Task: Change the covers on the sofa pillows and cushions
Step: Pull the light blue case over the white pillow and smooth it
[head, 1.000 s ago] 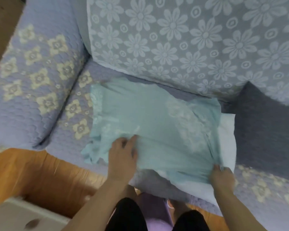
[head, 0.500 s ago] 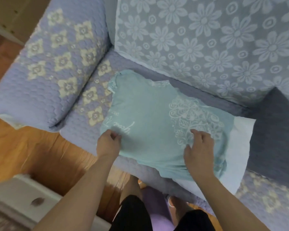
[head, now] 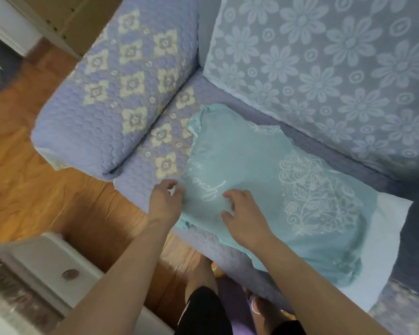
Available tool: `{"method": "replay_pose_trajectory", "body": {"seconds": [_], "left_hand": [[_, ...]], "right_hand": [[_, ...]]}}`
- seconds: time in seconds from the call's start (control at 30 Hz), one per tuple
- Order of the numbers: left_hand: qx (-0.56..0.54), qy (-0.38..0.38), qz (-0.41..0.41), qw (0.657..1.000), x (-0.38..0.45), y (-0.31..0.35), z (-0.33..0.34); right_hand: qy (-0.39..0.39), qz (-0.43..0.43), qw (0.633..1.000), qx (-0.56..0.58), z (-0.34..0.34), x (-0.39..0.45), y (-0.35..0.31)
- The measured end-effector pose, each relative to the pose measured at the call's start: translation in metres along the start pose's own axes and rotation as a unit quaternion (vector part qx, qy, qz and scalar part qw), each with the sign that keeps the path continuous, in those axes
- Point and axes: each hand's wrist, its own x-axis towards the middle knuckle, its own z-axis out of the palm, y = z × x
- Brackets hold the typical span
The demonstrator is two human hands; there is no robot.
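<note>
Teal cover (head: pixel 264 189) is laid on the sofa seat (head: pixel 140 180), with the white pillow (head: pixel 392 213) exposed at its right end. Its left edge is pinched by the left hand (head: pixel 166 201); the right hand (head: pixel 242 213), brought leftward from the floral print half a second ago, rests beside it with loosely curled fingers, suggesting the closed end is being seated.

The cover (head: pixel 264 180) is smooth, matt teal cloth with a pale printed flower motif and script. The pillow (head: pixel 387 228) showing past its edge is plain white cloth, matt. The sofa (head: pixel 102 131) wears quilted lilac cloth, stitched in small puffed scallops, with cream flower patches. The back cushion (head: pixel 324 68) is pale blue cloth with a raised, woven-looking daisy pattern. The floor (head: pixel 34 180) is orange-brown wood with a slight sheen. A white cabinet (head: pixel 41 264) looks painted and smooth, with a dull metal knob (head: pixel 70 274).
</note>
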Motion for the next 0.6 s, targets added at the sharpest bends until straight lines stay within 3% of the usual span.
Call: {"method": "replay_pose_trajectory", "body": {"seconds": [0.07,0.13,0.2,0.3,0.37,0.43,0.5,0.6], "left_hand": [[-0.035,-0.005,-0.035,0.999,0.015,0.003,0.005],[-0.028,-0.025,-0.084,0.996,0.030,0.000,0.009],[0.001,-0.090,-0.114,0.989,0.037,-0.007,0.009],[-0.010,-0.255,-0.049,0.966,0.031,-0.006,0.005],[-0.078,-0.343,0.013,0.936,0.013,0.009,0.006],[-0.154,-0.399,0.026,0.903,-0.009,0.024,0.008],[-0.203,-0.382,0.022,0.901,-0.019,0.024,0.009],[-0.259,-0.292,-0.063,0.919,0.001,0.003,0.012]], "right_hand": [[-0.016,0.035,0.999,-0.019,0.000,0.001,0.014],[-0.053,0.102,0.988,-0.108,-0.001,-0.001,0.035],[-0.070,0.150,0.967,-0.192,-0.002,-0.010,0.056],[-0.061,0.182,0.956,-0.221,-0.003,-0.017,0.072],[-0.053,0.206,0.954,-0.210,-0.005,-0.016,0.079],[-0.054,0.219,0.959,-0.174,-0.008,-0.016,0.086],[-0.053,0.220,0.962,-0.151,-0.010,-0.018,0.090],[-0.065,0.228,0.959,-0.155,-0.010,-0.017,0.085]]}}
